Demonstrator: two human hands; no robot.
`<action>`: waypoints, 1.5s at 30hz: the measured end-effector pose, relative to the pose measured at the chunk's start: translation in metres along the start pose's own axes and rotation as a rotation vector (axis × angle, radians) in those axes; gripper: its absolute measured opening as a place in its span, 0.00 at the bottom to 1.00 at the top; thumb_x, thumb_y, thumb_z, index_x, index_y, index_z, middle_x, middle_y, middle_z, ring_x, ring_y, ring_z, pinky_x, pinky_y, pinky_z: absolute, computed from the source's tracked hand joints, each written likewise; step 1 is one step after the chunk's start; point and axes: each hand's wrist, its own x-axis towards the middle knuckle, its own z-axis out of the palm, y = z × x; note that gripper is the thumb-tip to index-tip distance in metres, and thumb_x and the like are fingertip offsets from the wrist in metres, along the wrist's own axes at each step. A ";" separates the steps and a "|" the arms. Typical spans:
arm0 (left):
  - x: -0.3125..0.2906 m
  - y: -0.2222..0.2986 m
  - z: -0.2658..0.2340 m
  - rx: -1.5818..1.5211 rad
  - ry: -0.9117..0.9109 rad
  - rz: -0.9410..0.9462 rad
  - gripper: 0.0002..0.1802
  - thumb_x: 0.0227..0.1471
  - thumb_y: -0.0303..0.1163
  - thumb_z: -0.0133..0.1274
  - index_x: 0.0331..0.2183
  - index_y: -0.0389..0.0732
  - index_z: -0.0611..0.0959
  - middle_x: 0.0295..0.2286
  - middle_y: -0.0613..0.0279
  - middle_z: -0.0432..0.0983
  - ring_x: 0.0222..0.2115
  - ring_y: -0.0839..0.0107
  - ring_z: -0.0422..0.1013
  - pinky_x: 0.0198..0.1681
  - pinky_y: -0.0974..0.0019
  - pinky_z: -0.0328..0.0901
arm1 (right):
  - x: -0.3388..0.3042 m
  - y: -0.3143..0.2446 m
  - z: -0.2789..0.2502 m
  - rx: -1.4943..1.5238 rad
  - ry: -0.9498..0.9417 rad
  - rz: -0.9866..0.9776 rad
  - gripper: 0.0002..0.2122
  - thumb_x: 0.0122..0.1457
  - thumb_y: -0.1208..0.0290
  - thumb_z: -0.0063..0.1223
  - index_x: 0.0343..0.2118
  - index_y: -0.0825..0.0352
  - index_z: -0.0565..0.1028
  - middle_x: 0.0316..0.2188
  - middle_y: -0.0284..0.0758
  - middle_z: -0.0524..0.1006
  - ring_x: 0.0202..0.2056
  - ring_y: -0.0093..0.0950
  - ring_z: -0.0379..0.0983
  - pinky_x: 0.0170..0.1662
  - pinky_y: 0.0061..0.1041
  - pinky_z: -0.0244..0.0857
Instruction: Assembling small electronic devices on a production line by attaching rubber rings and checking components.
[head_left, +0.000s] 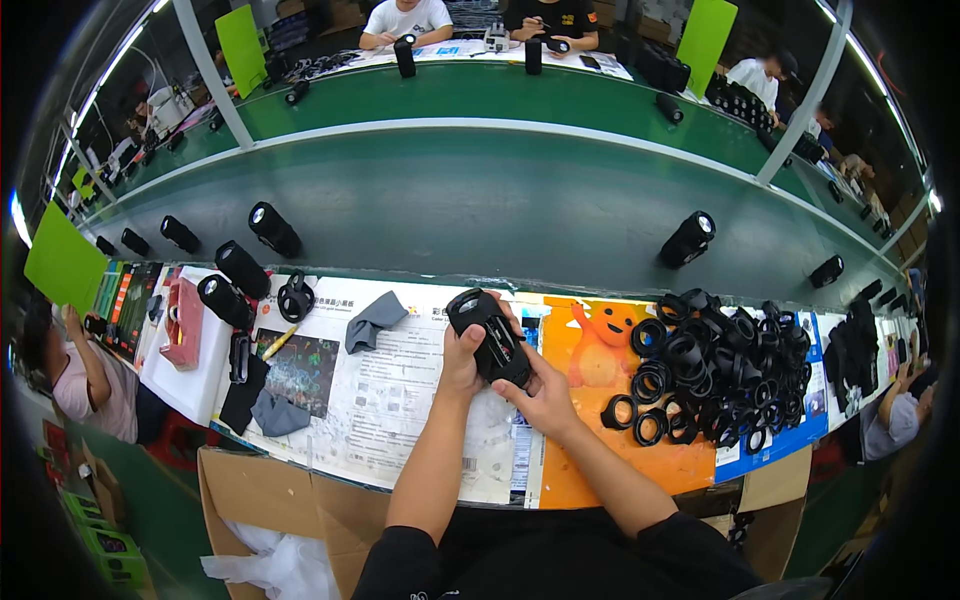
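Between my two hands is a black cylindrical speaker (497,345), tilted, with a slot-like panel along its side facing up. My left hand (461,365) is closed round its left side, thumb pressed on it. My right hand (545,398) grips its lower right end, with some fingers behind it. To the right lies a large heap of black plastic rings (690,355) on an orange printed sheet (590,450). A grey cloth (376,321) lies left of the speaker on white printed paper (370,420).
Black speakers (274,229) stand left on the green conveyor (450,210), and another (689,239) stands right. More speakers (243,269), a yellow pen (281,341), a second grey cloth (280,412) and a pink holder (181,322) are on my left. An open cardboard box (260,490) sits below. Other people work nearby.
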 end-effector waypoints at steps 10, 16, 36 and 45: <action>-0.008 0.012 -0.014 -0.042 0.085 -0.038 0.35 0.57 0.44 0.72 0.58 0.40 0.75 0.42 0.52 0.81 0.43 0.55 0.82 0.48 0.52 0.81 | -0.002 -0.008 0.011 -0.282 0.004 -0.056 0.37 0.68 0.58 0.71 0.73 0.71 0.67 0.55 0.48 0.82 0.54 0.32 0.82 0.56 0.32 0.77; -0.007 0.017 -0.022 0.063 0.118 -0.024 0.25 0.58 0.43 0.65 0.49 0.37 0.79 0.40 0.51 0.82 0.38 0.57 0.83 0.44 0.54 0.80 | 0.004 -0.057 -0.062 -0.920 -0.030 -0.377 0.12 0.68 0.71 0.63 0.52 0.63 0.87 0.53 0.41 0.84 0.54 0.43 0.81 0.61 0.39 0.73; -0.009 0.030 -0.013 0.235 -0.024 -0.151 0.42 0.68 0.59 0.61 0.66 0.34 0.73 0.45 0.49 0.83 0.39 0.59 0.85 0.41 0.58 0.81 | 0.026 -0.139 -0.109 -1.211 0.027 -0.155 0.10 0.64 0.78 0.62 0.47 0.69 0.80 0.43 0.46 0.82 0.49 0.49 0.81 0.53 0.41 0.76; -0.009 0.034 -0.001 0.415 -0.073 -0.151 0.39 0.59 0.43 0.72 0.62 0.31 0.76 0.44 0.51 0.84 0.41 0.60 0.84 0.45 0.57 0.81 | 0.034 -0.057 -0.082 -1.080 -0.194 -0.244 0.13 0.64 0.74 0.66 0.50 0.69 0.80 0.58 0.42 0.79 0.60 0.43 0.77 0.65 0.37 0.72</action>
